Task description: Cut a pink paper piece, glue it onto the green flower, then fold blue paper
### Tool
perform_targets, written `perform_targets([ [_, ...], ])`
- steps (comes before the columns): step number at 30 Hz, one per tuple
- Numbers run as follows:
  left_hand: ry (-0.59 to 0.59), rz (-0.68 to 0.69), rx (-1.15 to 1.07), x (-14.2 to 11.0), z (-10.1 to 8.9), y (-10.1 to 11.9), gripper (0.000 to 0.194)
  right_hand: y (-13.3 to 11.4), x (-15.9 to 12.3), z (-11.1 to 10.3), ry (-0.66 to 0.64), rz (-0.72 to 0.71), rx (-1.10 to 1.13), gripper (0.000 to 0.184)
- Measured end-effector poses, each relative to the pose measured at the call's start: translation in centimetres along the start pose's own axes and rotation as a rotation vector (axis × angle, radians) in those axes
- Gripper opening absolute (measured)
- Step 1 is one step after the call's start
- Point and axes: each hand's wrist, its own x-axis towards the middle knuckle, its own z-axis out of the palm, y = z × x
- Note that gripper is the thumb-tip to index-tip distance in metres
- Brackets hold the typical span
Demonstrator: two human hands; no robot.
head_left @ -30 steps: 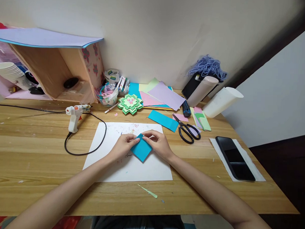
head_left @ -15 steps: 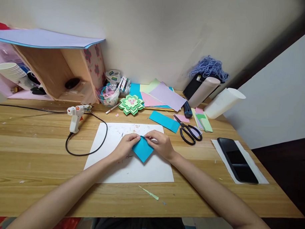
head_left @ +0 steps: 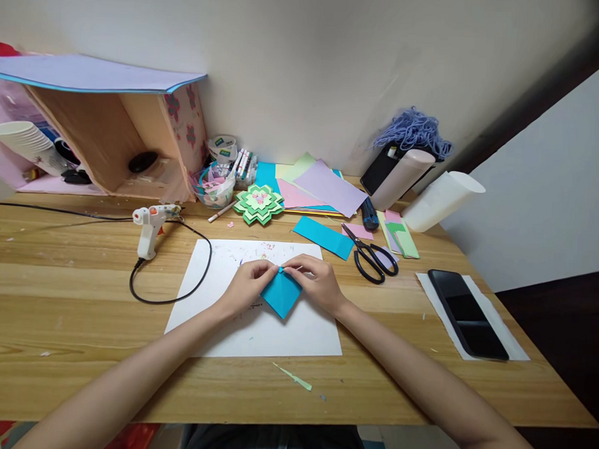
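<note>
A small blue paper square (head_left: 282, 295), turned to a diamond with a crease down its middle, is held at its top corner by both hands. My left hand (head_left: 249, 282) pinches it from the left, thumb near the tip. From the right, my right hand (head_left: 318, 282) grips the same corner, where a small bit of the tip looks folded over. Beneath them lies a white sheet (head_left: 300, 336) with stray marks. A blue paper strip (head_left: 323, 237) and black-handled scissors (head_left: 375, 256) rest beyond my right hand.
A white glue gun (head_left: 149, 232) with a black cord stands at left. Behind are a layered green paper flower (head_left: 258, 204), a purple sheet (head_left: 333, 186) on stacked paper, and a blue stapler-like tool (head_left: 369, 215). A black phone (head_left: 466, 315) lies at right.
The fingertips have shifted slightly at the top corner, and a small folded bit of the tip now shows between them. The paper stays in nearly the same place.
</note>
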Motion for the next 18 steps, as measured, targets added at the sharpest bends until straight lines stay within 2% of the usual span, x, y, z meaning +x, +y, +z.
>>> perform_targets([
  [3, 0.037, 0.092, 0.139, -0.32, 0.11, 0.24, 0.033, -0.05, 0.41, 0.22, -0.006, 0.188, 0.193, 0.018],
  [6, 0.084, 0.146, 0.243, -0.47, 0.18, 0.25, 0.032, 0.26, 0.72, 0.18, -0.044, 0.266, 0.303, 0.018],
  [12, 0.147, 0.132, 0.184, -0.45, 0.26, -0.13, 0.027, 0.50, 0.89, -0.09, -0.072, 0.282, 0.324, 0.021],
  [18, 0.167, 0.136, 0.244, 0.07, 0.30, -0.14, 0.023, 0.81, 0.89, -0.03, -0.094, 0.245, 0.343, 0.020],
])
